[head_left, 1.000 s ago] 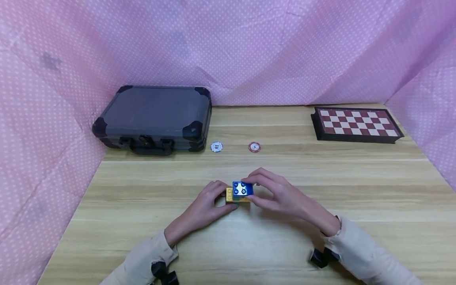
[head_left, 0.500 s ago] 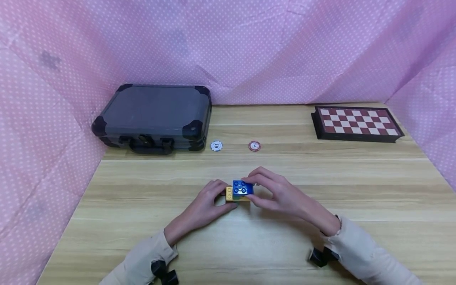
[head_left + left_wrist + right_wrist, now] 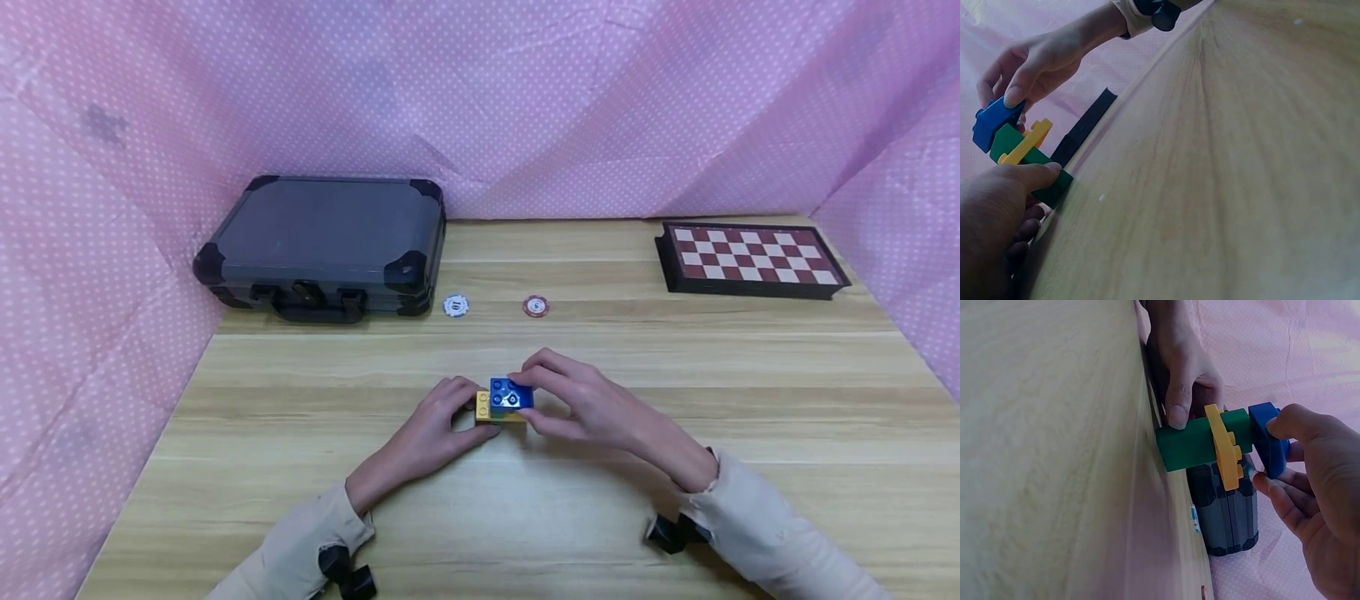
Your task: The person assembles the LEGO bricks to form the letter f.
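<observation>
A small stack of toy building blocks stands on the table between both hands. Its green blocks [image 3: 1186,445] have a thin yellow plate [image 3: 1225,449] between them, jutting out to one side. At the top is a blue block [image 3: 512,394], slightly tilted in the right wrist view; whether it is fully seated I cannot tell. The left hand [image 3: 429,425] grips the lower green part near the tabletop, thumb on the near side. The right hand [image 3: 588,404] pinches the blue block between thumb and fingers. In the head view the blue block mostly hides the green.
A grey case [image 3: 330,225] with black corners lies at the back left. A white chip [image 3: 456,306] and a red chip [image 3: 536,307] lie beyond the hands. At the back right is a checkered board box [image 3: 753,258]. Pink dotted cloth [image 3: 525,108] hangs behind the table.
</observation>
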The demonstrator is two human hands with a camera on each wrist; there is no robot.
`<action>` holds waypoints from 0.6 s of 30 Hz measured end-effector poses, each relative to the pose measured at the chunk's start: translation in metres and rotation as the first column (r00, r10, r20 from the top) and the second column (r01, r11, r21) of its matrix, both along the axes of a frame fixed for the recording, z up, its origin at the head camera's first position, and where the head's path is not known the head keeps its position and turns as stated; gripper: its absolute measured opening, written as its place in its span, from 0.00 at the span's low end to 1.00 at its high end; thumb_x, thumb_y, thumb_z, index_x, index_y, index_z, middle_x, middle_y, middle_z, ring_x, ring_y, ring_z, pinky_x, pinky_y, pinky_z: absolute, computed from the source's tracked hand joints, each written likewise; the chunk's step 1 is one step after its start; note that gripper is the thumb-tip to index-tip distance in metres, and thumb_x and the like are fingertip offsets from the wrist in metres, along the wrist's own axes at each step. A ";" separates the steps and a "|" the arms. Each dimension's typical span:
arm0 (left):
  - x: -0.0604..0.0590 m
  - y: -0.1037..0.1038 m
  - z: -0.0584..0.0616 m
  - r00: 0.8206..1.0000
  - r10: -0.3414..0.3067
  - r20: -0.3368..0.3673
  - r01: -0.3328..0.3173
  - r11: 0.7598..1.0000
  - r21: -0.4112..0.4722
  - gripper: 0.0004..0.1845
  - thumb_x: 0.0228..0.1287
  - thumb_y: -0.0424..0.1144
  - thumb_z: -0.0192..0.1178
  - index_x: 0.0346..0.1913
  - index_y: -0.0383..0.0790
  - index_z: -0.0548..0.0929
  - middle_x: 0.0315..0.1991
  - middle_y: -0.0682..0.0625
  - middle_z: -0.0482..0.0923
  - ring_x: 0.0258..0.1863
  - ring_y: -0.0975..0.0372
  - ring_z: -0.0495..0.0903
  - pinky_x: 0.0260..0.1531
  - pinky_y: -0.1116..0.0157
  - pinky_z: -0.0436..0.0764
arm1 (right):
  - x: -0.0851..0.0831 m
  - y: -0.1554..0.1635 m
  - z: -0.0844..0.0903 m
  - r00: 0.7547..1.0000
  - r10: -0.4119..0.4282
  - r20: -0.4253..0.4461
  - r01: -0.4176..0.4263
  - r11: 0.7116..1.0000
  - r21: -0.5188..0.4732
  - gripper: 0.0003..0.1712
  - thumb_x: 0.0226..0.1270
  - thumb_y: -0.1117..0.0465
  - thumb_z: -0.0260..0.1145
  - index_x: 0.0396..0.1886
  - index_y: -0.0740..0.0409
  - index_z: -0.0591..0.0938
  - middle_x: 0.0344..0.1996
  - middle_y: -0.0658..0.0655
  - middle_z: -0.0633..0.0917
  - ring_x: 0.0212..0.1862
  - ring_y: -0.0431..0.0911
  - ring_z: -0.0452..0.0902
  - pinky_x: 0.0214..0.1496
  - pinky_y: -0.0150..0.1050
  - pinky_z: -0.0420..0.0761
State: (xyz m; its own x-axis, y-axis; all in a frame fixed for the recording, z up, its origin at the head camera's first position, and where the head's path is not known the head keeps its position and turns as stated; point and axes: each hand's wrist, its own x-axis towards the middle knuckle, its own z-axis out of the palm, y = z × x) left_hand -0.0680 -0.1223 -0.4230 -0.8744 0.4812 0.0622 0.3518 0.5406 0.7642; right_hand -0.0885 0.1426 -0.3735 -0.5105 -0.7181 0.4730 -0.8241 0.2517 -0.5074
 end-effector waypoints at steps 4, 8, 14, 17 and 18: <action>0.000 0.000 0.000 1.000 -0.002 0.004 0.002 1.000 0.003 0.21 0.65 0.44 0.74 0.59 0.46 0.84 0.54 0.56 0.79 0.54 0.64 0.74 0.55 0.55 0.79 | 0.001 -0.001 0.002 1.000 -0.005 -0.010 0.005 1.000 0.021 0.24 0.63 0.64 0.75 0.58 0.62 0.80 0.51 0.56 0.82 0.48 0.44 0.81 0.46 0.40 0.86; 0.000 -0.001 -0.001 1.000 -0.007 -0.003 0.007 1.000 0.012 0.21 0.65 0.45 0.74 0.58 0.47 0.84 0.53 0.57 0.79 0.53 0.64 0.74 0.54 0.56 0.79 | 0.002 -0.001 0.003 0.999 -0.022 -0.042 0.024 0.998 0.060 0.24 0.64 0.63 0.75 0.58 0.62 0.79 0.51 0.57 0.84 0.49 0.44 0.82 0.50 0.39 0.85; 0.000 -0.001 -0.003 1.000 -0.009 -0.025 0.009 1.000 0.014 0.20 0.64 0.44 0.75 0.57 0.46 0.85 0.52 0.58 0.79 0.53 0.64 0.74 0.54 0.56 0.79 | 0.002 0.000 0.007 0.988 -0.040 -0.146 0.057 0.992 0.114 0.23 0.65 0.60 0.75 0.57 0.63 0.82 0.49 0.57 0.87 0.50 0.47 0.83 0.53 0.42 0.84; 0.000 0.000 -0.003 1.000 -0.006 -0.020 0.006 1.000 0.006 0.21 0.64 0.44 0.75 0.58 0.47 0.85 0.52 0.58 0.79 0.53 0.64 0.74 0.54 0.57 0.79 | 0.002 0.000 0.010 0.980 -0.046 -0.192 0.073 0.988 0.136 0.23 0.64 0.58 0.75 0.56 0.63 0.83 0.49 0.57 0.87 0.49 0.48 0.83 0.53 0.43 0.84; -0.001 0.000 -0.002 1.000 -0.006 -0.019 0.006 1.000 0.004 0.21 0.64 0.44 0.75 0.58 0.47 0.85 0.52 0.58 0.79 0.53 0.64 0.74 0.54 0.57 0.79 | 0.002 0.000 0.010 0.979 -0.044 -0.201 0.074 0.987 0.142 0.23 0.65 0.58 0.75 0.56 0.63 0.84 0.49 0.57 0.87 0.49 0.48 0.83 0.53 0.43 0.84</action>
